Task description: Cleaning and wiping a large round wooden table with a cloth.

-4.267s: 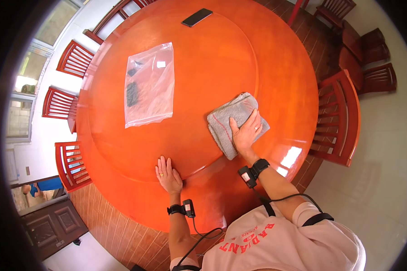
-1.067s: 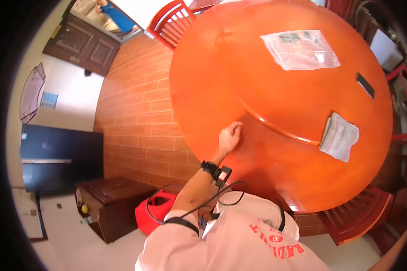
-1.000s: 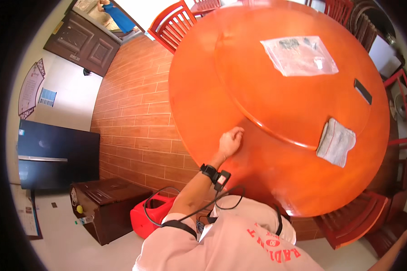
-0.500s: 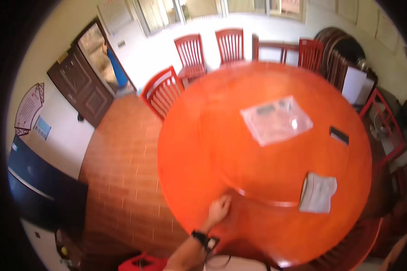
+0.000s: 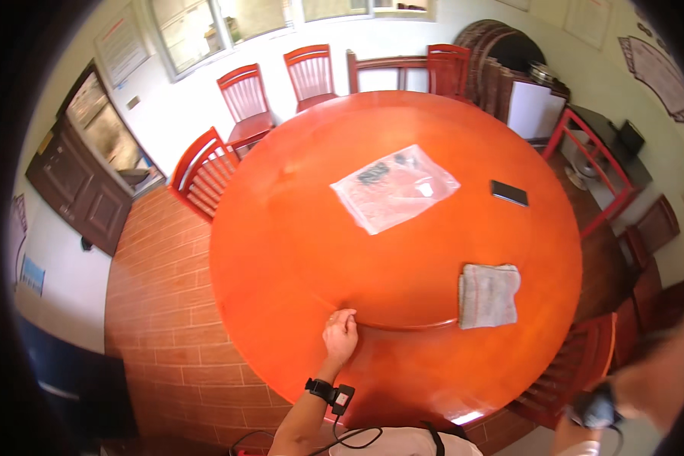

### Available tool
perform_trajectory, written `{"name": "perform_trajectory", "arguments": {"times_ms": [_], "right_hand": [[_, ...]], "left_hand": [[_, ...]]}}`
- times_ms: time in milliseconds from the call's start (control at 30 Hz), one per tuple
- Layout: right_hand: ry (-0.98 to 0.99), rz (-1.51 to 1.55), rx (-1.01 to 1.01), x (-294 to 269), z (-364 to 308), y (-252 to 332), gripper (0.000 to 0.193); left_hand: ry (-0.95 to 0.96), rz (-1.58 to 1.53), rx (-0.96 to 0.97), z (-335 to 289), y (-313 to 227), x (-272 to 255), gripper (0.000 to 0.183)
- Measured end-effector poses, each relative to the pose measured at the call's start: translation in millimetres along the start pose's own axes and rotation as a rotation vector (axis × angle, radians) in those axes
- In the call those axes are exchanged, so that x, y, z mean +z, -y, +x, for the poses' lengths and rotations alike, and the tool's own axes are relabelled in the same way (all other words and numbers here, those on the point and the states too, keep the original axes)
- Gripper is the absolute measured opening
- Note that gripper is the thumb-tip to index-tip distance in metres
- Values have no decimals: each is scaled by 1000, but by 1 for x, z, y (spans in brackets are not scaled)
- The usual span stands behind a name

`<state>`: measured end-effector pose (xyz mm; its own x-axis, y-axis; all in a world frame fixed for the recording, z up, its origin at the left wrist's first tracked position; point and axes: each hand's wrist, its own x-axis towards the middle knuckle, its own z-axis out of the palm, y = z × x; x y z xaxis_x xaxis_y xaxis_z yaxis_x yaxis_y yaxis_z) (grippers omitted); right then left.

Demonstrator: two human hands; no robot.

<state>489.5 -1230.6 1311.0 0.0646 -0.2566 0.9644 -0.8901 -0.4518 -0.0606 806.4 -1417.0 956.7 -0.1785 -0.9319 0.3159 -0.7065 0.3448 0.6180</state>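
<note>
My left hand (image 5: 340,334) rests at the near edge of a round raised turntable (image 5: 403,277) on a large orange-red wooden table (image 5: 273,251). Its fingers are curled together, and what is in them, if anything, is hidden. The wrist wears a black strap with a small boxed device (image 5: 331,394). To the hand's right lies a folded grey cloth (image 5: 490,296). Farther back, a flat clear plastic bag (image 5: 395,201) with dark printing lies beside a dark phone (image 5: 509,192). At the lower right, off the table, my right hand (image 5: 657,380) is smeared by motion, its fingers unreadable.
Red slatted chairs (image 5: 243,102) stand along the far side, another (image 5: 205,171) at the left. An opened brown door (image 5: 80,182) stands beyond the tiled floor (image 5: 167,304). Near the right hand is a chair back (image 5: 577,361). Stacked round boards (image 5: 501,57) lean at the back right.
The view has swung right, so the table appears farther left. My right arm has come into view at the lower right. My left hand stays by the turntable's edge.
</note>
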Motion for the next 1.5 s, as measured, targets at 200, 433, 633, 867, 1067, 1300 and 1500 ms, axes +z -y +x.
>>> {"name": "perform_trajectory", "arguments": {"times_ms": [200, 433, 633, 867, 1067, 1300, 1500], "right_hand": [[219, 84, 1213, 156, -281, -126, 58], [390, -440, 1606, 233, -379, -165, 92], [395, -560, 1644, 248, -381, -251, 95], [518, -505, 1623, 224, -403, -447, 94], [607, -545, 1685, 242, -408, -567, 93], [636, -597, 1664, 262, -424, -551, 79], [564, -683, 1498, 260, -430, -419, 64]], "left_hand": [[-25, 205, 162, 52, -17, 55, 28], [27, 381, 186, 99, -44, 135, 52], [40, 582, 176, 121, -67, 166, 57], [85, 605, 182, 151, -80, 204, 58], [103, 626, 189, 165, -73, 233, 58], [130, 646, 157, 165, -60, 224, 56], [100, 644, 148, 152, -40, 208, 55]]}}
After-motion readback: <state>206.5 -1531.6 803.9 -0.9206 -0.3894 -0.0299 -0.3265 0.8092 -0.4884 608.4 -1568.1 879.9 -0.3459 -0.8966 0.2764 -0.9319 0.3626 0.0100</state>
